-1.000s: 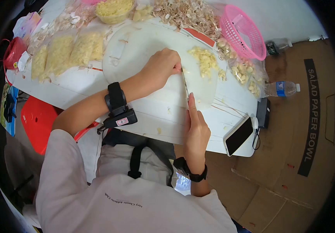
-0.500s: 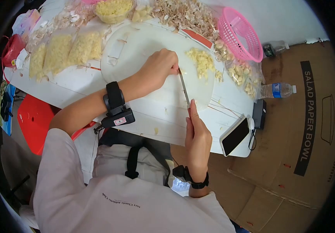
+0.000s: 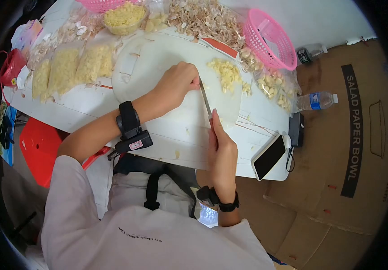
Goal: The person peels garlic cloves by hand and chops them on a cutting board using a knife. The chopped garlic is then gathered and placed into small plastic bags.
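Note:
My right hand [image 3: 221, 148] is wrapped round the handle of a knife [image 3: 206, 100], index finger stretched along it. The blade reaches up and left to my left hand [image 3: 182, 81], whose fingers are curled closed near the blade tip; what they hold is hidden. Both hands are over a round white cutting board [image 3: 158, 51]. On the board's right side lies a heap of chopped garlic [image 3: 226, 74]. Just right of it are bags of peeled cloves [image 3: 272, 86].
Bags of garlic [image 3: 65, 67] lie at the left, with a full bowl [image 3: 124, 18] behind. Garlic skins [image 3: 205, 20] and a pink basket [image 3: 270, 40] stand at the back. A phone [image 3: 269, 157], a bottle [image 3: 317, 101] and a cardboard box [image 3: 320, 153] are at the right.
The view has shifted slightly, so most things appear a little further left. Both hands keep their closed shape, and the knife stays in my right hand.

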{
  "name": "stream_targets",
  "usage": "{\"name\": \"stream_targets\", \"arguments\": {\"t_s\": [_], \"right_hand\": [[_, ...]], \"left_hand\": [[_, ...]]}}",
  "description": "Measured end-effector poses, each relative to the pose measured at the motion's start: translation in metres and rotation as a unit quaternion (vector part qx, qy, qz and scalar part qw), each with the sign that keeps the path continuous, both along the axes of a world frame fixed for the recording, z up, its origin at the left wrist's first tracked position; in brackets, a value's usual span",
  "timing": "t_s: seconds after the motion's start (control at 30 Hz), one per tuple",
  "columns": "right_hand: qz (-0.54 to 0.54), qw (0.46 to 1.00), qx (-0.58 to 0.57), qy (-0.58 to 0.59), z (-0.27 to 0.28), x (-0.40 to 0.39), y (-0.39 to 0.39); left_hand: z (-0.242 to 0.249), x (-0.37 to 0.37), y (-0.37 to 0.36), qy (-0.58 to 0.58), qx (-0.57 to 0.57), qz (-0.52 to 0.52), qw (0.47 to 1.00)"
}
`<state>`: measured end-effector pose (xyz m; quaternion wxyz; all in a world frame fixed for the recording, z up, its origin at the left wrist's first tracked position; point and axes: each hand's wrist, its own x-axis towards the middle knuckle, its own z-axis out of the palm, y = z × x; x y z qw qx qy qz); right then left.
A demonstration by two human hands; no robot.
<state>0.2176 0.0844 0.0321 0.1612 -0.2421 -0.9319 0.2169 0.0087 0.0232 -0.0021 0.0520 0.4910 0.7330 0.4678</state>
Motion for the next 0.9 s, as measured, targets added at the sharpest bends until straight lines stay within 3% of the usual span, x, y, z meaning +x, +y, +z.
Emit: {"name": "stream_targets", "arguments": {"t_s": [0.07,0.3,0.7,0.8,0.87,0.9], "right_hand": [[0.005,0.998,-0.052,0.036,0.01,0.006,0.0],[-0.012,0.997,-0.072,-0.001,0.02,0.012,-0.007],[-0.002,0.997,0.072,-0.034,-0.006,0.003,-0.016],[-0.051,0.99,0.007,-0.127,0.005,-0.007,-0.015],[-0.011,0.995,-0.096,0.021,0.003,-0.003,-0.001],[-0.01,0.995,-0.094,0.022,0.007,0.0,0.004]], "left_hand": [[-0.002,0.0,0.0,-0.02,-0.017,0.0,1.0],[-0.005,0.0,-0.001,0.038,0.045,0.005,0.998],[-0.007,-0.001,-0.001,0.05,0.021,0.002,0.999],[-0.005,0.0,-0.001,0.042,0.024,0.005,0.999],[-0.004,0.0,-0.001,0.041,0.044,0.006,0.998],[-0.006,-0.001,-0.001,0.044,0.055,0.004,0.998]]}}
